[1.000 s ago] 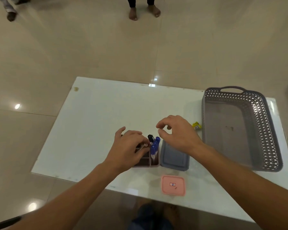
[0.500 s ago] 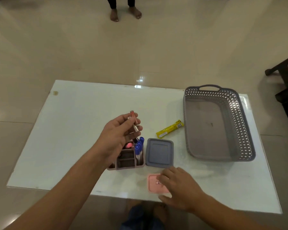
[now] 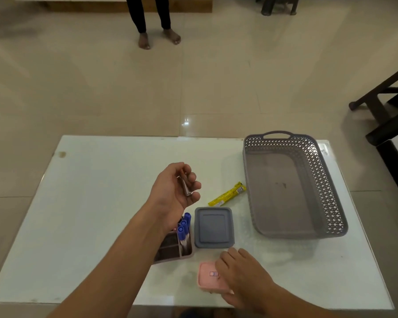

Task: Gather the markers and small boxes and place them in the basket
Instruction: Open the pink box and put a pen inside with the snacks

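Note:
My left hand (image 3: 175, 188) is raised above the table, fingers curled round a dark marker (image 3: 185, 186). Below my wrist stands a brown organizer (image 3: 170, 249) with blue-capped markers (image 3: 183, 228) upright in it. A grey lidded box (image 3: 214, 227) lies right of the organizer. My right hand (image 3: 244, 275) grips the right side of a small pink box (image 3: 208, 277) near the front edge. The grey perforated basket (image 3: 326, 191) sits at the right with nothing in it. A yellow packet (image 3: 227, 195) lies between the grey box and the basket.
The white table (image 3: 97, 191) has bare surface on its left half. A person's bare feet (image 3: 157, 39) stand on the tiled floor beyond. Dark furniture (image 3: 388, 106) stands at the far right.
My left hand lifted a marker out of the organizer and carried it up and rightward. My right hand dropped from above the grey box to the pink box and took hold of it.

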### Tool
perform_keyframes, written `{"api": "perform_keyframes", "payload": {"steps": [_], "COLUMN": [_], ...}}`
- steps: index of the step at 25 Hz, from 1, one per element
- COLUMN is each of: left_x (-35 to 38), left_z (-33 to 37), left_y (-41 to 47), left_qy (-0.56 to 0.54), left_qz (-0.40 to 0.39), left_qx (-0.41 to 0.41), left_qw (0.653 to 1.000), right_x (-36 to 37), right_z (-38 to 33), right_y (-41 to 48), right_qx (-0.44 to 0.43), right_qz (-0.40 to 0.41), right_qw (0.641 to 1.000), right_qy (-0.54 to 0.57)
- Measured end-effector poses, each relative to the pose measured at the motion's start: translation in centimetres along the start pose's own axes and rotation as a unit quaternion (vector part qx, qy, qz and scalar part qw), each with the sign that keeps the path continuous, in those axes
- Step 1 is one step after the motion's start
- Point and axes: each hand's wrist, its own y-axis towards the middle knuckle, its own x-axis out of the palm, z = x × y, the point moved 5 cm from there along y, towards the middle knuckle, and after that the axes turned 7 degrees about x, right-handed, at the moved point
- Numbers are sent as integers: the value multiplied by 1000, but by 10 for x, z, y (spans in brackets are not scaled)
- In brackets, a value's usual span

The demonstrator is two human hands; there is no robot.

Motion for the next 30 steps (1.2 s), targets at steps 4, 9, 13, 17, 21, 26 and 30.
{"api": "perform_keyframes", "payload": {"steps": [4, 9, 13, 17, 21, 26, 30], "left_x": [-6, 0, 1, -26, -51, -68, -65], "left_z": [-1, -16, -28, -30, -44, -61, -61], "left_y": [14, 36, 57, 103, 136, 150, 149], "left_qy": [30, 130, 202, 541, 789, 873, 900], "left_qz": [37, 36, 52, -32, -116, -123, -130], "left_qx": [-5, -65, -66, -32, -29, -1, 24], "left_qw": [999, 989, 976, 840, 603, 472, 415], "right_x": [-58, -115, -124, -105, -85, -67, -55], "right_z": [29, 89, 107, 122, 130, 135, 140], "right_y": [-3, 35, 74, 97, 125, 163, 177], "right_qx": [124, 259, 313, 334, 331, 293, 295], "right_qz": [75, 227, 219, 165, 126, 93, 53], "right_qw": [979, 873, 865, 893, 917, 947, 947], "right_qy": [145, 345, 325, 251, 185, 90, 111]}}
